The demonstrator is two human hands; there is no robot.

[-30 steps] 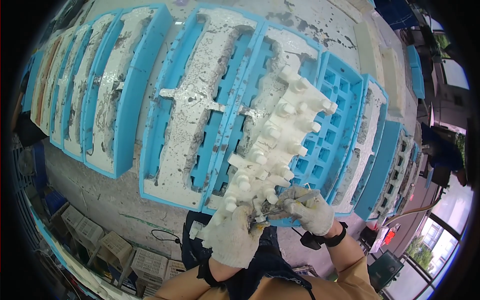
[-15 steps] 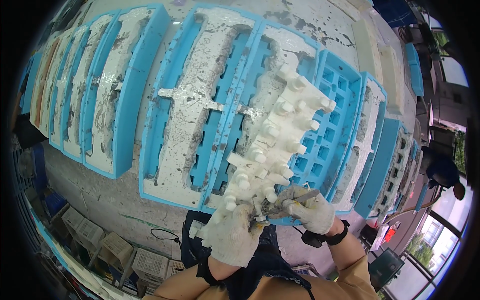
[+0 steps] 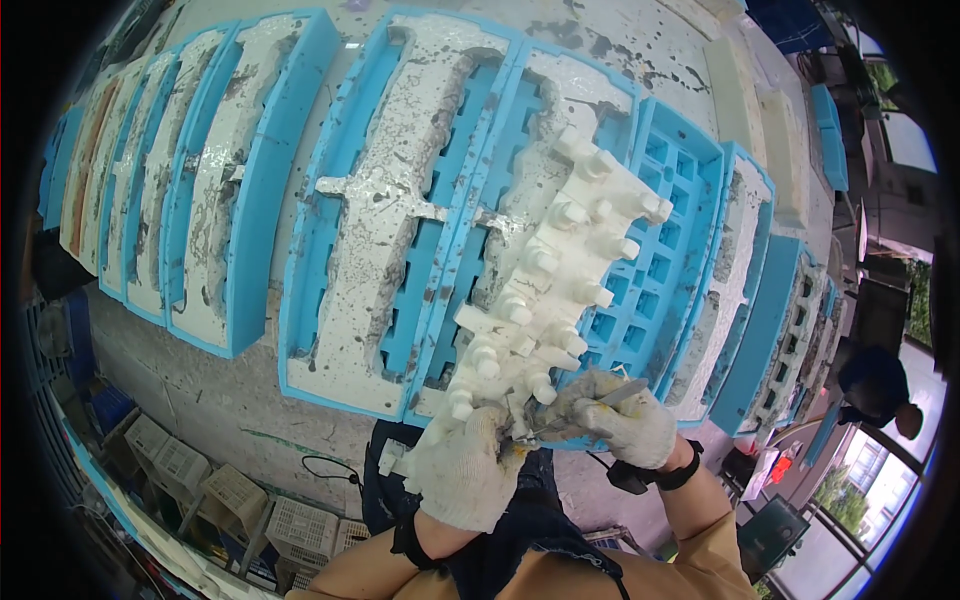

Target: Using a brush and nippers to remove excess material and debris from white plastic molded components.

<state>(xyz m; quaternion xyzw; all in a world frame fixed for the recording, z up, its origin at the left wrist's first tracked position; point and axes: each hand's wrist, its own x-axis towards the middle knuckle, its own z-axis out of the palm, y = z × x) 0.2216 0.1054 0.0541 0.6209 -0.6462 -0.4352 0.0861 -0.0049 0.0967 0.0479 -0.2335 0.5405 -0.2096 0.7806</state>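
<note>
Since the frame half a second earlier, the right hand (image 3: 632,428) has shifted slightly to the right, along with the slim grey tool (image 3: 622,392) closed in its gloved fingers, while a person in dark clothing (image 3: 872,382) at the far right now appears lower in the view. The left hand (image 3: 465,468), also gloved, has stayed in place, its fingers curled around the near end of a knobbly white piece (image 3: 535,265). That piece slants away from the wearer, over the blue moulds, with blocky pegs standing up along its length. The right hand works close beside the left, near the piece's lower end; what its fingertips touch is hard to tell. Left of the piece, a large blue mould (image 3: 352,140) with a speckled white filling lies on the desk (image 3: 650,50); to its right is a gridded blue mould (image 3: 685,125). Pale plastic crates (image 3: 300,525) stand at lower left.
</note>
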